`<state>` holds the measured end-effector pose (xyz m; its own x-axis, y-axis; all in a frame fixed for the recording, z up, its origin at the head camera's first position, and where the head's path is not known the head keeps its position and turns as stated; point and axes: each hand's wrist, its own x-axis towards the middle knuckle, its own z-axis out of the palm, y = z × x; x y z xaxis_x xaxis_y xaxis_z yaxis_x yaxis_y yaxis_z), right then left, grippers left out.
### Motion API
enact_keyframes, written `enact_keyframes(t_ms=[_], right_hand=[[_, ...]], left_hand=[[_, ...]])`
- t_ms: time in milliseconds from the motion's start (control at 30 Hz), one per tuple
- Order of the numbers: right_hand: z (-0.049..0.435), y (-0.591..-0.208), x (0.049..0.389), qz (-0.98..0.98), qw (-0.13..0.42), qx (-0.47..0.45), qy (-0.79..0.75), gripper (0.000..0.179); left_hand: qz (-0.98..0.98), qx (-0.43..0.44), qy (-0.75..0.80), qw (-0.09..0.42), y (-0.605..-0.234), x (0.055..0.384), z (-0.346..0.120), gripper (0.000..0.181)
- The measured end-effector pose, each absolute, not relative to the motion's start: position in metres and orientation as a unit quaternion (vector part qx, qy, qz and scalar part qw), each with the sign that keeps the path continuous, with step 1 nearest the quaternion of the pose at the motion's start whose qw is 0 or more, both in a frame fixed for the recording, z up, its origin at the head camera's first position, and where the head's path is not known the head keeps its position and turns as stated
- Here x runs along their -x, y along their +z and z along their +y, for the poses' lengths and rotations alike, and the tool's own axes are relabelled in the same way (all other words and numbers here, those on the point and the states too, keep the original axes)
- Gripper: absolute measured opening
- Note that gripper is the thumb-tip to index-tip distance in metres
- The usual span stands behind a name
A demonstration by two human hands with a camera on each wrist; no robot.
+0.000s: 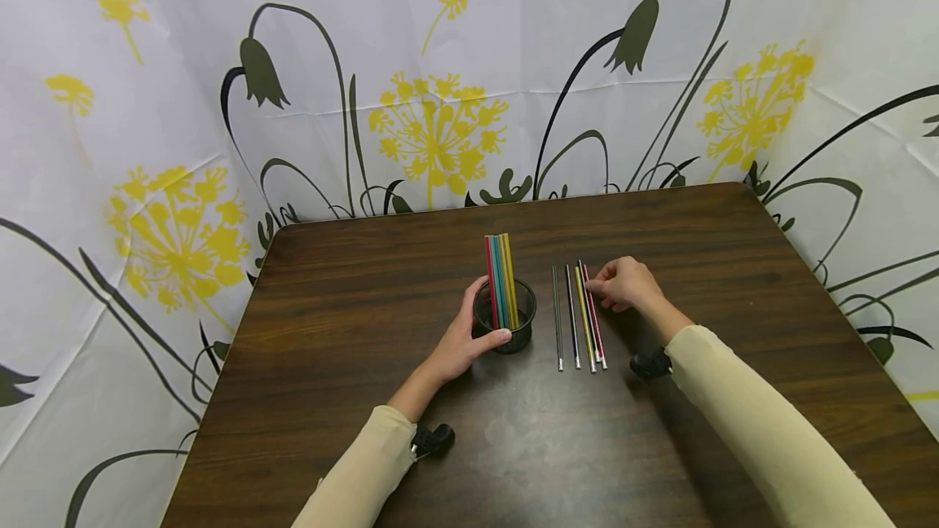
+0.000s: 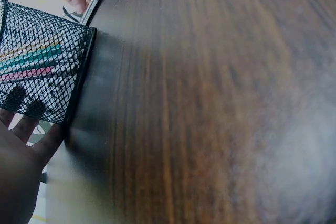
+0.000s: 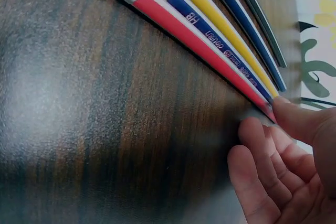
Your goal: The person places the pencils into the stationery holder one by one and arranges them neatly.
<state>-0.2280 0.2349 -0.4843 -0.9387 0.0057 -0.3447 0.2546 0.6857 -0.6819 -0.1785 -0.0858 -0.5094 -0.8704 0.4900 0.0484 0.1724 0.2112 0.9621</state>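
A black mesh pencil cup (image 1: 522, 339) stands upright on the table, holding red, teal and yellow pencils (image 1: 503, 279). My left hand (image 1: 462, 341) grips the cup from its left side, the thumb round the near side; in the left wrist view its fingers (image 2: 50, 142) lie against the mesh. To the right of the cup lies a row of several loose pencils: dark green (image 1: 557, 316), dark blue (image 1: 572, 316), yellow (image 1: 584, 318), blue (image 3: 210, 35) and red (image 3: 184, 38). At the row's right side, my right hand (image 1: 623, 283) pinches the red pencil near its far end.
The brown wooden table (image 1: 352, 292) lies under everything, its back edge along a white curtain (image 1: 315, 145) printed with flowers. A black wrist camera (image 1: 433, 440) sits at the left sleeve, and another wrist camera (image 1: 650, 363) at the right sleeve.
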Motion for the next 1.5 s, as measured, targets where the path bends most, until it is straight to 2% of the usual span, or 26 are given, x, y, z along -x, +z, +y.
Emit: enact_keyframes(t_ms=[333, 600, 900, 1167, 1367, 1500], right_hand=[[0.236, -0.478, 0.228, 0.908, 0.187, -0.054, -0.37, 0.019], [0.228, -0.47, 0.225, 0.944, 0.201, -0.047, -0.257, 0.017], [0.232, -0.465, 0.22, 0.947, 0.186, -0.049, -0.259, 0.018], [0.232, -0.432, 0.219, 0.939, 0.112, -0.041, -0.322, 0.019], [0.211, -0.388, 0.221, 0.911, 0.026, -0.023, -0.41, 0.02], [0.191, -0.364, 0.218, 0.88, -0.052, -0.01, -0.472, 0.018]], left_hand=[[0.778, -0.202, 0.579, 0.134, -0.504, 0.177, -0.085, 0.087], [0.776, -0.206, 0.578, 0.143, -0.509, 0.179, -0.086, 0.087], [0.78, -0.198, 0.579, 0.131, -0.51, 0.178, -0.085, 0.086], [0.775, -0.201, 0.584, 0.132, -0.51, 0.178, -0.086, 0.086], [0.78, -0.198, 0.58, 0.128, -0.51, 0.178, -0.085, 0.086], [0.773, -0.204, 0.587, 0.131, -0.51, 0.178, -0.085, 0.087]])
